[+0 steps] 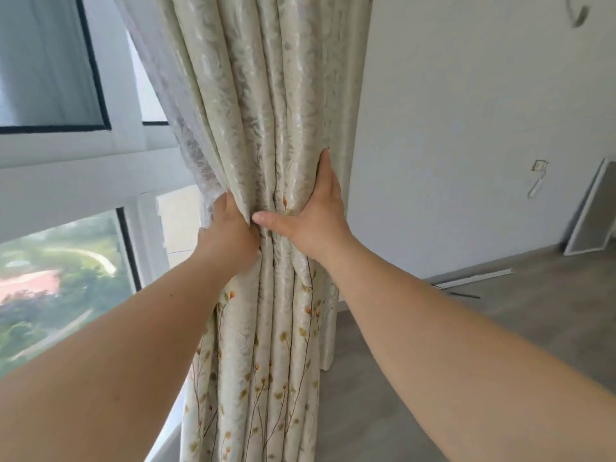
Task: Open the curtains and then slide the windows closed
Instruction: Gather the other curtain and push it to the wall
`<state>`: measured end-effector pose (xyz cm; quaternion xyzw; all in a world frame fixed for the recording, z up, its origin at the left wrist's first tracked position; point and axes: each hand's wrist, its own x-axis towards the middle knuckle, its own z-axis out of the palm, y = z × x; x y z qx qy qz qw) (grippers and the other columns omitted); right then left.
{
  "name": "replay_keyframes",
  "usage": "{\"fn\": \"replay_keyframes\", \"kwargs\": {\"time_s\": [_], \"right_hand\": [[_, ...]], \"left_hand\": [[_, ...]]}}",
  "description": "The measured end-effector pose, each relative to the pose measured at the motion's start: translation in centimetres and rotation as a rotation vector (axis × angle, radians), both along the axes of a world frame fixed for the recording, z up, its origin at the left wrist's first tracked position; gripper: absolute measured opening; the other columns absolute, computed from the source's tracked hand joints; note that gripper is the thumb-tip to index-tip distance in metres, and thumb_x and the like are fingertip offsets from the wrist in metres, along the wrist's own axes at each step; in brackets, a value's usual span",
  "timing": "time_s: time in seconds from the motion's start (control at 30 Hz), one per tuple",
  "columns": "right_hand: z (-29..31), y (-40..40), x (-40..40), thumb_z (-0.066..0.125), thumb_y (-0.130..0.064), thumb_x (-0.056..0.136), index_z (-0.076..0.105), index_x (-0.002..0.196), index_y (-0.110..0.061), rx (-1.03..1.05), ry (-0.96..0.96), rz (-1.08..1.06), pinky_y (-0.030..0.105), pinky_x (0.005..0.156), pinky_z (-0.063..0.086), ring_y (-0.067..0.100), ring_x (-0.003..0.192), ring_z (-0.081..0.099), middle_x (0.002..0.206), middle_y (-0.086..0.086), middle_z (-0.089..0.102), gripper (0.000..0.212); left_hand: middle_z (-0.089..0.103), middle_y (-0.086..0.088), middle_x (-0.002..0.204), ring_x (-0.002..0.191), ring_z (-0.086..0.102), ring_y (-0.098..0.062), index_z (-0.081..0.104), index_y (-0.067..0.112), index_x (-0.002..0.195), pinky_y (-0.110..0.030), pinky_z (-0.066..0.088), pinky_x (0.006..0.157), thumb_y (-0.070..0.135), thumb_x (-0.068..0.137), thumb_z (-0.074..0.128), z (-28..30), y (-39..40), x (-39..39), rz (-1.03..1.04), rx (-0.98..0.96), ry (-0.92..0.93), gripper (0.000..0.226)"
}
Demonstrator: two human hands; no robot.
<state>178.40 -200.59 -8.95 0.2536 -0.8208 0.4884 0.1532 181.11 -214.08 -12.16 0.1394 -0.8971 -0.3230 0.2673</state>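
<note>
Curtain (pixel 263 128) fills centre of frame top to bottom, cream w/ pale leaf pattern up top and small orange/green sprigs lower down, bunched into tight vertical folds; top and bottom both cut off by frame edges. A sheer lace layer (pixel 186 151) shows along its left edge, mostly tucked behind the heavy fabric. Window (pixel 50 78) takes the left side: white frames, dark-edged panes, upper pane hazy, lower left pane showing blurred trees and a path outside; right part of window hidden behind curtain, so can't tell if sashes are slid open or not. White wall (pixel 466 111) at right, grey floor (pixel 500 311) lower right. A flat framed panel (pixel 593 215) leans on the wall at right edge, partly cut off.

Left hand (pixel 230 235) at centre grips the curtain's left edge, fingers curled into the folds and hidden by fabric. Right hand (pixel 316 208) just beside it presses flat on the bunch, fingers straight upward, thumb out toward left hand, fingertips partly sunk in a fold.
</note>
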Motion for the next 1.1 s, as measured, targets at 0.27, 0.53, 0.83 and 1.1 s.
{"fn": "replay_keyframes", "kwargs": {"time_s": [0.27,0.53,0.83,1.1], "right_hand": [[-0.2,1.1,-14.8,0.080,-0.058,0.043,0.003,0.144,-0.037,-0.057,0.004,0.071,0.052,0.104,0.033,0.020,0.137,0.028,0.152,0.003,0.023,0.129],[-1.0,-0.2,-30.6,0.083,-0.054,0.044,0.010,0.144,-0.034,-0.127,-0.011,0.047,0.046,0.102,0.040,0.013,0.131,0.037,0.146,-0.006,0.034,0.125],[-1.2,-0.1,-46.6,0.079,-0.047,0.058,0.012,0.142,-0.036,-0.159,-0.051,-0.114,0.046,0.101,0.040,0.015,0.124,0.046,0.139,-0.005,0.043,0.108],[-0.5,3.1,-59.0,0.064,-0.076,0.046,-0.010,0.139,-0.044,-0.005,0.081,-0.399,0.058,0.111,0.006,0.017,0.143,0.004,0.157,0.000,-0.004,0.122]], "left_hand": [[0.018,-0.013,0.142,0.119,0.038,-0.034,0.009,0.013,0.142,-0.050,0.034,0.097,0.014,0.084,0.037,-0.5,2.1,-14.7,-0.008,-0.171,-0.063,0.064],[0.017,-0.012,0.147,0.131,0.025,-0.027,0.013,0.013,0.143,-0.041,0.025,0.107,0.020,0.086,0.041,-1.6,1.3,-32.6,-0.088,-0.183,-0.010,0.063],[0.023,-0.012,0.137,0.103,0.049,-0.034,0.017,0.016,0.139,-0.049,0.043,0.087,0.022,0.085,0.043,-0.8,1.9,-49.4,-0.242,-0.079,-0.001,0.060],[0.016,-0.006,0.143,0.101,0.049,-0.031,0.011,0.025,0.141,-0.040,0.044,0.078,0.015,0.083,0.041,-1.1,4.6,-63.3,-0.186,-0.091,-0.045,0.066]]}}
